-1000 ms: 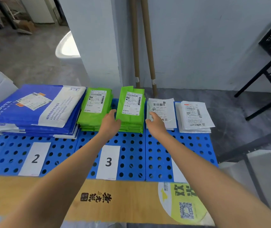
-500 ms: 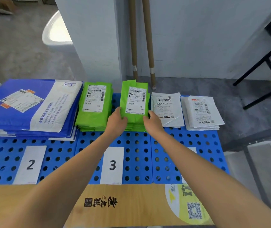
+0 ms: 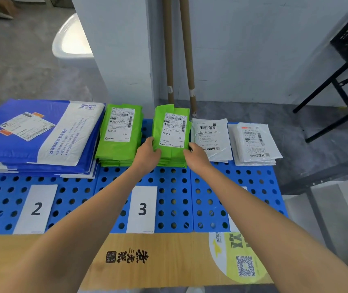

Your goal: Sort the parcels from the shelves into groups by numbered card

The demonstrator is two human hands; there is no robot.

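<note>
Two hands, left hand [image 3: 147, 152] and right hand [image 3: 196, 155], clasp the green parcel stack [image 3: 172, 132] from either side (fingers [image 3: 150, 143] pinching its near corners), beyond card 3 [image 3: 142, 209].

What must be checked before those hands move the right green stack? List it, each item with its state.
1. Left grip: the left hand holds the near-left edge of the right green stack. Ok.
2. Right grip: the right hand holds its near-right edge. Ok.
3. Group: the stack lies behind card 3. Ok.
4. Gap to the left green stack: the blue board shows between them. Ok.
5. Gap to the white parcels: the right hand covers the near part. Cannot tell.
6. Stack edges flush: the far side is hidden. Cannot tell.
</note>
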